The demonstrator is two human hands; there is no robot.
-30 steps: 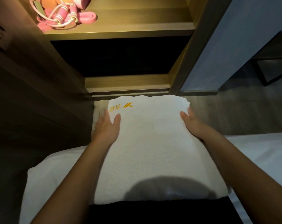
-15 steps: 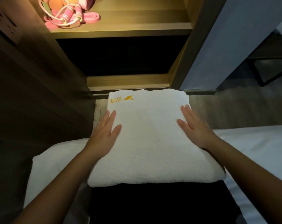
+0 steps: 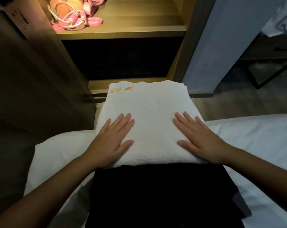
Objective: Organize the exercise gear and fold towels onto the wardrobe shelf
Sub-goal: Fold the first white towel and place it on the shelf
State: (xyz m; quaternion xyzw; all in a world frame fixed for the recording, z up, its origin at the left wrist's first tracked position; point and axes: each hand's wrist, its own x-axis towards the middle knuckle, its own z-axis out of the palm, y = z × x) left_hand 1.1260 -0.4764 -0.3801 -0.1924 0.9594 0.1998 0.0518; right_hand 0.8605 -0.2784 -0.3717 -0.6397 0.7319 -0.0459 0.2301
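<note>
A folded white towel (image 3: 149, 116) with a yellow embroidered logo at its far left corner lies on the bed's edge, partly over a black cloth (image 3: 164, 195). My left hand (image 3: 114, 139) lies flat on the towel's near left part, fingers spread. Flat on the near right part rests my right hand (image 3: 198, 139), fingers also apart. Neither hand grips anything. Pink exercise gear (image 3: 75, 15), a skipping rope and bands, sits on the lit wooden wardrobe shelf (image 3: 139, 28) at the top left.
Below the lit shelf is a dark wardrobe compartment (image 3: 123, 60). A white bed sheet (image 3: 254, 145) spreads to both sides. A pale blue panel (image 3: 225, 46) stands to the right of the wardrobe, with a dark metal-framed piece of furniture (image 3: 271, 68) beyond it.
Both hands slid back along the towel from its far side edges toward me and now lie flat on its near part. The towel looks shorter and more compact than before.
</note>
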